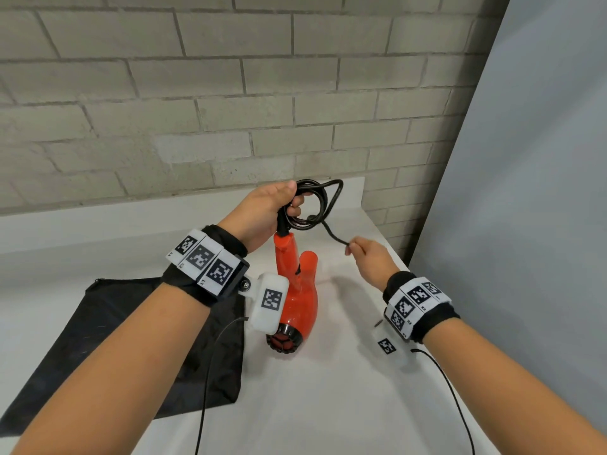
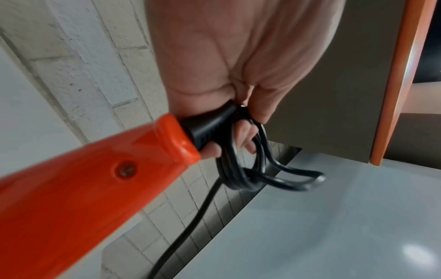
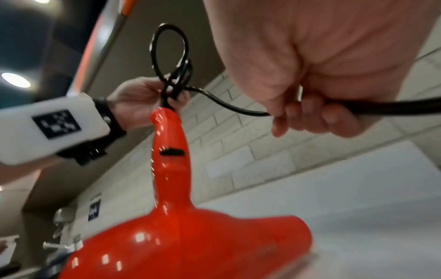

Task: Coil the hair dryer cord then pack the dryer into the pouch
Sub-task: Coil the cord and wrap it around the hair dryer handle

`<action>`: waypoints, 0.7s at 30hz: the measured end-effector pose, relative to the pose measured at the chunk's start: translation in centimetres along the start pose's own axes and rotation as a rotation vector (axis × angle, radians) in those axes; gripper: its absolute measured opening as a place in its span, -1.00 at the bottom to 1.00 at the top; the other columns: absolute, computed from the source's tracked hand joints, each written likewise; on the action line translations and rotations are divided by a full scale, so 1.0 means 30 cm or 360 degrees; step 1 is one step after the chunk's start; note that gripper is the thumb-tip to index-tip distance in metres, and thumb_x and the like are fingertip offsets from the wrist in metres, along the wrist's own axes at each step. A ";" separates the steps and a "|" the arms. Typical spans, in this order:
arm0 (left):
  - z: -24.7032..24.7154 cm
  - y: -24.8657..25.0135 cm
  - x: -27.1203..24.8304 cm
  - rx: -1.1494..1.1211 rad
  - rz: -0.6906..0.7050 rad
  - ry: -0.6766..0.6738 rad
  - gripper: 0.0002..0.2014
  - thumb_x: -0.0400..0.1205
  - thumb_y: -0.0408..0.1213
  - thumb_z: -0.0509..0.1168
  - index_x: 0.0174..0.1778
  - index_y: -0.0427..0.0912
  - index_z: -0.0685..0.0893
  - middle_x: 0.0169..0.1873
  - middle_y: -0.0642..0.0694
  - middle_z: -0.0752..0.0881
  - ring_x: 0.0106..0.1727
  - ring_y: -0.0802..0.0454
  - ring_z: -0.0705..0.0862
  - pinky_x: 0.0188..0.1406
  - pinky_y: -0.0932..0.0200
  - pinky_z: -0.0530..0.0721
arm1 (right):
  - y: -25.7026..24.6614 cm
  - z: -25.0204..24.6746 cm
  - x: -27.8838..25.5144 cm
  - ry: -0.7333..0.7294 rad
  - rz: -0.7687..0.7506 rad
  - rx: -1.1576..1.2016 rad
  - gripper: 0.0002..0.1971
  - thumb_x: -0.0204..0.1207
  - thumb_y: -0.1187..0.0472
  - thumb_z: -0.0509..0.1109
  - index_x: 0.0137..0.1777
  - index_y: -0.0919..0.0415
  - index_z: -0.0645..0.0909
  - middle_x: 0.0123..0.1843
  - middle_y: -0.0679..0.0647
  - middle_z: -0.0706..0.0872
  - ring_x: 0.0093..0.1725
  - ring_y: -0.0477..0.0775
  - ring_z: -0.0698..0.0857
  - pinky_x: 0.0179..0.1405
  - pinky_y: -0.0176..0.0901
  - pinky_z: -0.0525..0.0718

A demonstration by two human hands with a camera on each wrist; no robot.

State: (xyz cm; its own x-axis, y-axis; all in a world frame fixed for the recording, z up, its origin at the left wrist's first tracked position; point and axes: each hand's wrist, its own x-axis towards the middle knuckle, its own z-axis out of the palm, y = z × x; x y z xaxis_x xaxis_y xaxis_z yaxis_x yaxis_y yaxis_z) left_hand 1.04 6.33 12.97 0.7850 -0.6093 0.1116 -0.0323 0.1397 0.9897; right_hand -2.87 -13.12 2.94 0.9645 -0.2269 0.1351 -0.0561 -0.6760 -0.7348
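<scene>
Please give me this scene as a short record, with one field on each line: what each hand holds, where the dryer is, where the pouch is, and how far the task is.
left hand: grips the coiled loops of the cord at the end of the dryer's handle
right hand: pinches the free run of the cord, away from the coil
hair dryer: orange, hangs handle-up below the left hand
pouch: black, flat on the white table, at the left
task state: cord partly coiled; dryer not yet in the pouch
</scene>
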 end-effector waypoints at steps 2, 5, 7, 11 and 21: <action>0.002 -0.001 0.001 -0.0010 0.0006 -0.0004 -0.72 0.72 -0.25 -0.05 -0.06 -0.20 0.57 -0.50 0.13 0.48 -0.51 0.28 0.38 -0.44 0.40 0.31 | 0.021 0.017 -0.002 -0.0175 0.0184 -0.0141 -0.76 0.64 0.29 0.06 -0.18 0.21 0.53 -0.19 0.19 0.57 -0.21 0.12 0.51 -0.41 -0.30 0.43; 0.018 -0.003 0.006 -0.0022 0.0020 -0.0045 -0.75 0.72 -0.28 -0.05 -0.03 -0.22 0.53 -0.54 0.16 0.51 -0.53 0.29 0.38 -0.47 0.46 0.33 | -0.028 0.028 -0.024 -0.0198 0.0091 -0.0139 -0.77 0.60 0.30 0.16 0.17 0.17 0.58 0.08 0.19 0.63 0.00 0.13 0.58 -0.04 -0.30 0.49; 0.030 -0.005 0.007 -0.0030 0.0030 -0.0054 -0.76 0.71 -0.29 -0.03 -0.04 -0.22 0.54 -0.52 0.15 0.52 -0.53 0.29 0.41 -0.47 0.48 0.39 | -0.106 0.019 -0.046 -0.0181 -0.0209 0.0086 -0.58 0.56 0.32 0.25 0.43 0.12 0.41 0.26 0.07 0.58 0.17 -0.02 0.54 0.11 -0.47 0.38; 0.034 -0.004 0.010 -0.0102 0.0051 -0.0017 -0.76 0.69 -0.33 0.01 -0.12 -0.24 0.57 -0.45 0.07 0.57 -0.49 0.26 0.49 -0.36 0.42 0.58 | -0.232 0.009 -0.069 -0.0042 -0.0480 0.0554 -0.82 0.60 0.30 0.22 0.11 0.12 0.59 -0.07 -0.12 0.67 -0.16 -0.39 0.59 -0.16 -0.68 0.48; 0.010 -0.010 -0.001 -0.0054 0.0054 -0.0015 -0.81 0.69 -0.37 0.01 -0.14 -0.23 0.51 -0.50 0.10 0.54 -0.61 0.25 0.35 -0.30 0.35 0.62 | -0.065 0.045 0.005 -0.0274 0.0210 0.0224 -0.77 0.59 0.34 0.13 -0.19 0.23 0.61 -0.37 0.08 0.62 -0.34 0.02 0.57 -0.34 -0.33 0.53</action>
State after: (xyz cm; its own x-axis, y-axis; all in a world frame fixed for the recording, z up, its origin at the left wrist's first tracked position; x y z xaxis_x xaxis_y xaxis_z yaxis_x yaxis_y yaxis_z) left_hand 0.84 6.09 12.70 0.7781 -0.6110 0.1458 -0.0376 0.1864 0.9818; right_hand -2.27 -10.90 3.49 0.9816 -0.1758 -0.0745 -0.1596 -0.5414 -0.8255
